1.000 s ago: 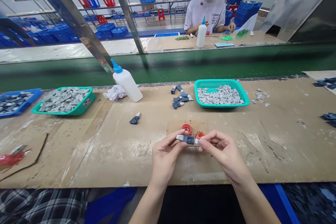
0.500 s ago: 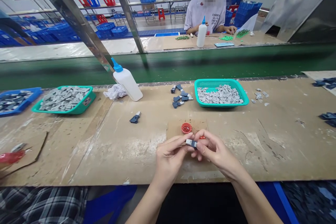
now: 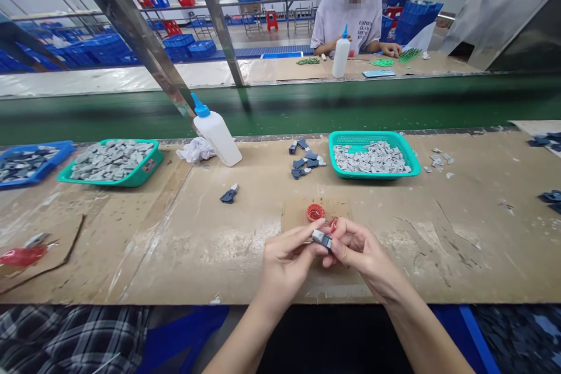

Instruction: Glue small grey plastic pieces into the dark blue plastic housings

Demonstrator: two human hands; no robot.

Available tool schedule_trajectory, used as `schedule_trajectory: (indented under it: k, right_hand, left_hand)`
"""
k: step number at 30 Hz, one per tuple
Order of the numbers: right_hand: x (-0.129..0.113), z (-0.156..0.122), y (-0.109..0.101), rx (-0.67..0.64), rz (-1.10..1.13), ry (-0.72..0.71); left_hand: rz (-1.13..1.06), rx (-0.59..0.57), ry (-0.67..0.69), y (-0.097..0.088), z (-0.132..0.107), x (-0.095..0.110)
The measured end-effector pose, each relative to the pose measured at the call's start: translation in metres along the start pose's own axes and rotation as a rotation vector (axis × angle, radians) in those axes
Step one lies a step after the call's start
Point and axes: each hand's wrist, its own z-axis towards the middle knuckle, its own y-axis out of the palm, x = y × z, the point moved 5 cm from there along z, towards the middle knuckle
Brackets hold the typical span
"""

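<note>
Far left of my hands: a blue tray (image 3: 30, 165) of dark parts; beside it, a teal tray (image 3: 131, 180) heaped with grey pieces; nearer me, a cardboard sheet (image 3: 52, 245) under a red-handled tool (image 3: 21, 255).
Left, further out: a glue bottle (image 3: 217, 137) with a blue nozzle; a lone dark part (image 3: 228, 196).
Left hand (image 3: 287, 272): closed with the thumb and fingers on the held part.
Held part (image 3: 321, 239): small dark plastic piece between my hands, over the pad; it looks light, stiff and easy to drop, best pinched by its sides.
Right hand (image 3: 366, 254): pinched on the other end, right against my left.
Ahead: a red cup (image 3: 315, 212) on a cardboard pad (image 3: 293, 216), just beyond my fingers; little room there.
Right: a teal basket (image 3: 372, 136) of grey pieces; open bench (image 3: 482, 245) beyond.
</note>
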Motion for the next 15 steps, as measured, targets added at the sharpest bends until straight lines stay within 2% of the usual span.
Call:
schedule_trajectory:
  k: [5, 8, 10, 12, 15]
  right_hand:
    - [-0.007, -0.002, 0.005, 0.135, -0.07, 0.005]
    - [-0.017, -0.003, 0.01, 0.077, -0.138, 0.019]
    - [-0.027, -0.002, 0.005, 0.02, -0.243, 0.006]
    - [-0.044, 0.004, -0.018, 0.102, -0.428, -0.08]
    - [-0.079, 0.021, -0.08, 0.502, -0.826, -0.295]
  left_hand:
    - [-0.368, -0.087, -0.223, 0.009, 0.005, -0.009]
    - [-0.541, -0.092, -0.347, 0.014, 0.007, -0.01]
    - [-0.641, -0.058, -0.396, 0.013, 0.007, -0.01]
    - [-0.708, -0.008, -0.41, 0.01, 0.008, -0.01]
    - [-0.738, 0.041, -0.41, 0.004, 0.009, -0.01]
